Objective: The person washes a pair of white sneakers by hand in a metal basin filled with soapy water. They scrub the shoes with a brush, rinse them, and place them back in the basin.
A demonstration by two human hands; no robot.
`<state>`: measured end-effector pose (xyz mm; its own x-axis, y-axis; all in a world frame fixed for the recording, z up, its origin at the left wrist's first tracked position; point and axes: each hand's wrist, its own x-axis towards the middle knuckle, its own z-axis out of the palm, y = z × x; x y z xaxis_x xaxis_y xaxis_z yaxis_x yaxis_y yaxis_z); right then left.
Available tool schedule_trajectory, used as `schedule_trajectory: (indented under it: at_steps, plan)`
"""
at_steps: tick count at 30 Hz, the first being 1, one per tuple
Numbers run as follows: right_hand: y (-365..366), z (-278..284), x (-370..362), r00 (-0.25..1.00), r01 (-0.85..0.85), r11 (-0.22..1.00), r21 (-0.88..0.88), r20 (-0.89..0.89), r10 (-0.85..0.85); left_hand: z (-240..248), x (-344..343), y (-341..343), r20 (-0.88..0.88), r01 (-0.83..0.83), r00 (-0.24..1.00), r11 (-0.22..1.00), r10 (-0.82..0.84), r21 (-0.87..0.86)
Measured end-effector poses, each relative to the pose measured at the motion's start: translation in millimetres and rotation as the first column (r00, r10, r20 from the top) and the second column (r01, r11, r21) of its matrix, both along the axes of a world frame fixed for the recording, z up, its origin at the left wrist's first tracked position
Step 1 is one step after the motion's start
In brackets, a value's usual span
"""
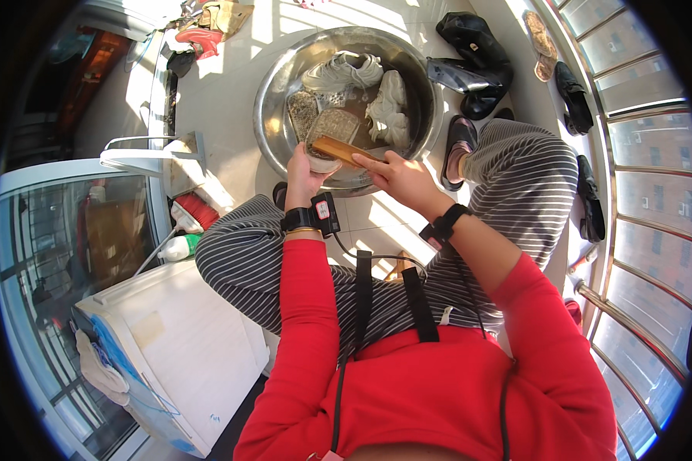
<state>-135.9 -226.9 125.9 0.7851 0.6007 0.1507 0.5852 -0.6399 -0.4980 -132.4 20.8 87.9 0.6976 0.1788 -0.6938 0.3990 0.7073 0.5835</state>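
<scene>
Head view: our left hand (304, 180) grips the near end of a shoe (335, 125), sole up, over the metal basin (266, 115). Our right hand (404, 178), right of that shoe, clasps a wooden brush (342, 150) across it (pale shoes (390, 115) lie beyond).

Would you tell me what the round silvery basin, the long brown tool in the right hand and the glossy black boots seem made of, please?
Round silvery basin: metal, probably steel, from its shiny wall. Long brown tool: apparently smooth wood, from its orange-brown tone. Glossy black boots: rubber or leather; the shine fits both.
</scene>
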Motion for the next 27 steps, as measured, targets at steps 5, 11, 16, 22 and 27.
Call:
schedule_trajectory:
  at_steps: [5,11,16,22,27]
  plan:
    - [-7,-41,21,0.993,0.094,0.995,0.011,-0.071,-0.093,9,-12,-2,0.065,0.049,0.997,0.999,-0.048,-0.006]
    - [0,-83,56,0.933,0.281,0.958,-0.064,-0.214,-0.288,18,-31,-32,0.032,0.142,0.989,0.989,-0.143,0.03]
    - [22,-65,59,0.874,0.256,0.967,-0.019,-0.422,-0.24,14,-34,-33,0.011,0.135,0.991,0.988,-0.136,0.071]
    - [32,-16,8,0.96,0.097,0.994,0.044,-0.267,-0.081,-3,-19,1,0.119,0.037,0.992,0.999,-0.036,-0.01]
    - [11,-28,7,0.969,0.175,0.983,0.058,-0.187,-0.161,-5,-17,3,0.11,0.009,0.994,1.0,-0.008,-0.009]
